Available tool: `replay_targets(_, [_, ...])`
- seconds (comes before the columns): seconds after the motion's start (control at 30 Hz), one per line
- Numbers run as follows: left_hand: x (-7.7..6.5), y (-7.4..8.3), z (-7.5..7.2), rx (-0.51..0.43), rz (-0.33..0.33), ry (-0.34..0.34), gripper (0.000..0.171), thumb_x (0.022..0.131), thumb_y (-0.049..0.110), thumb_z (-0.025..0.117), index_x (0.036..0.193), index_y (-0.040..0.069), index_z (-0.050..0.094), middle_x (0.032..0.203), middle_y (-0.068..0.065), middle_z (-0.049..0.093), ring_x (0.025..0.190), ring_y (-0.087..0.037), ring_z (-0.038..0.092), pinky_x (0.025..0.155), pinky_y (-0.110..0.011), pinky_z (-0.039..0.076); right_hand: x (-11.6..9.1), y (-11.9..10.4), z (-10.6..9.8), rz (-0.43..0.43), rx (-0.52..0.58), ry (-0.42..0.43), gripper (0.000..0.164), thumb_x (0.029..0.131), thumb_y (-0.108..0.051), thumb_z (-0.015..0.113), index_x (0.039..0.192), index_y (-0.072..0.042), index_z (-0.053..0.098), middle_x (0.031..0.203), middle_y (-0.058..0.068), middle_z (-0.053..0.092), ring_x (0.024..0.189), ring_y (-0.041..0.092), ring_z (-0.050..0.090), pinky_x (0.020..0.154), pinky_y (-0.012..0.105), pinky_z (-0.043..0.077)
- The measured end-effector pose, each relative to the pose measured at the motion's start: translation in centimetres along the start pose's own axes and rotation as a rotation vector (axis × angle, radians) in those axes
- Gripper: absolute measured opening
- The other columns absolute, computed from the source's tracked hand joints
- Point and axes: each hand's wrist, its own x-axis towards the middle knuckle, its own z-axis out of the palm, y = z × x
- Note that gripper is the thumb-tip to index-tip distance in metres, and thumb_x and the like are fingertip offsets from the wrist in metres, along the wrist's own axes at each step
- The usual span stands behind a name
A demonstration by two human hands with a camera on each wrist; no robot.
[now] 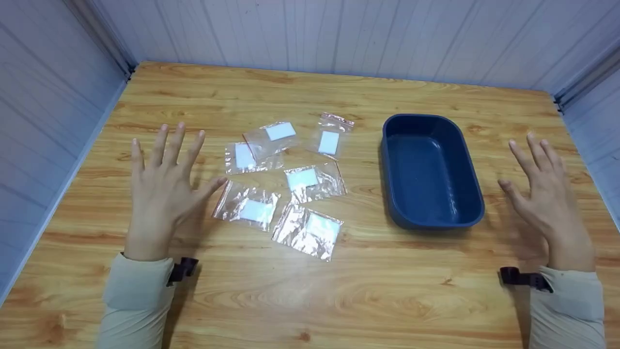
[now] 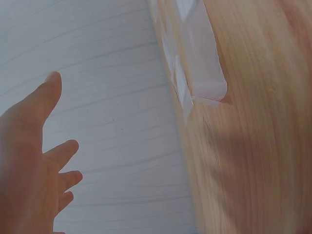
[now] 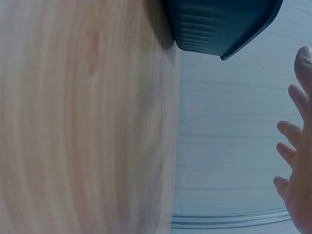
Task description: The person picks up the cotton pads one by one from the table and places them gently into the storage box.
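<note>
Several clear zip-lock bags, each with a white rectangular piece inside, lie in a loose group left of the table's middle. One bag [image 1: 249, 206] is closest to my left hand [image 1: 167, 191], whose fingers are spread and hold nothing; the thumb tip overlaps that bag's corner in the head view. Two bags [image 1: 271, 140] overlap toward the back. A dark blue rectangular tub [image 1: 433, 225] with rounded corners stands right of the group with its top facing up and nothing in it. To the right of the tub is my right hand [image 1: 545, 194], fingers extended and holding nothing.
The wood-grain table [image 1: 387, 291] is bounded by a pale panelled wall [image 1: 310, 39] at the back and by side walls left and right. Dark wrist cameras [image 1: 183, 269] sit at both cuffs.
</note>
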Motion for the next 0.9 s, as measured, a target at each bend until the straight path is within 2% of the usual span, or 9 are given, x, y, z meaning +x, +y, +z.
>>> replay_targets(0.23, [0.0, 0.1, 0.0, -0.005, 0.004, -0.005, 0.086, 0.092, 0.071, 0.045, 0.16, 0.027, 0.015, 0.166, -0.004, 0.001, 0.151, -0.024, -0.008, 0.114, -0.052, -0.016, -0.5, 0.4, 0.3, -0.007, 0.324, 0.002, 0.061, 0.101, -0.025, 0.059, 0.156, -0.018, 0.033, 0.161, 0.016, 0.022, 0.148, 0.039, 0.01, 0.113, 0.066, -0.001])
replay_targets(0.43, [0.1, 0.2, 0.0, 0.007, 0.004, -0.01, 0.086, 0.093, 0.07, 0.045, 0.16, 0.026, 0.015, 0.166, -0.004, 0.0, 0.15, -0.022, -0.011, 0.115, -0.053, -0.014, -0.6, 0.0, 0.2, 0.066, 0.472, -0.038, 0.062, 0.099, -0.013, 0.059, 0.155, -0.023, 0.035, 0.162, 0.006, 0.025, 0.148, 0.023, 0.016, 0.114, 0.063, 0.003])
replay_targets(0.5, [0.1, 0.2, 0.1, 0.008, 0.005, -0.012, 0.086, 0.093, 0.071, 0.043, 0.16, 0.026, 0.014, 0.166, -0.005, 0.0, 0.15, -0.022, -0.012, 0.115, -0.053, -0.014, -0.7, -0.2, 0.2, 0.08, 0.507, -0.049, 0.062, 0.099, -0.01, 0.059, 0.155, -0.023, 0.036, 0.161, 0.005, 0.027, 0.146, 0.015, 0.019, 0.117, 0.057, 0.005])
replay_targets(0.6, [0.1, 0.2, 0.2, -0.005, 0.005, -0.006, 0.085, 0.093, 0.071, 0.043, 0.16, 0.026, 0.017, 0.166, -0.007, 0.005, 0.151, -0.024, -0.008, 0.115, -0.055, -0.011, -0.8, -0.4, 0.3, 0.087, 0.556, -0.067, 0.062, 0.098, -0.006, 0.059, 0.154, -0.02, 0.037, 0.159, 0.003, 0.033, 0.141, 0.006, 0.026, 0.118, 0.036, 0.013])
replay_targets(0.67, [0.0, 0.2, 0.2, -0.015, 0.004, -0.004, 0.085, 0.093, 0.071, 0.042, 0.159, 0.025, 0.018, 0.166, -0.008, 0.007, 0.151, -0.027, -0.004, 0.115, -0.056, -0.011, -0.8, -0.4, 0.4, 0.075, 0.598, -0.08, 0.061, 0.097, -0.002, 0.059, 0.153, -0.016, 0.039, 0.156, 0.003, 0.038, 0.138, 0.004, 0.031, 0.114, 0.021, 0.018])
replay_targets(0.73, [0.0, 0.2, 0.3, -0.023, 0.003, -0.004, 0.084, 0.092, 0.071, 0.043, 0.159, 0.025, 0.019, 0.165, -0.009, 0.01, 0.151, -0.028, -0.002, 0.115, -0.057, -0.009, -0.7, -0.3, 0.4, 0.059, 0.632, -0.105, 0.06, 0.097, 0.001, 0.058, 0.152, -0.013, 0.04, 0.153, 0.003, 0.043, 0.136, 0.005, 0.036, 0.106, 0.012, 0.026])
replay_targets(0.9, [0.1, 0.3, 0.2, -0.025, 0.009, -0.007, 0.084, 0.093, 0.071, 0.041, 0.159, 0.025, 0.018, 0.165, -0.009, 0.01, 0.151, -0.028, -0.002, 0.115, -0.057, -0.009, -0.5, -0.7, 0.3, 0.032, 0.682, -0.195, 0.059, 0.098, 0.004, 0.055, 0.153, -0.011, 0.038, 0.151, 0.006, 0.045, 0.133, 0.007, 0.042, 0.094, 0.011, 0.039])
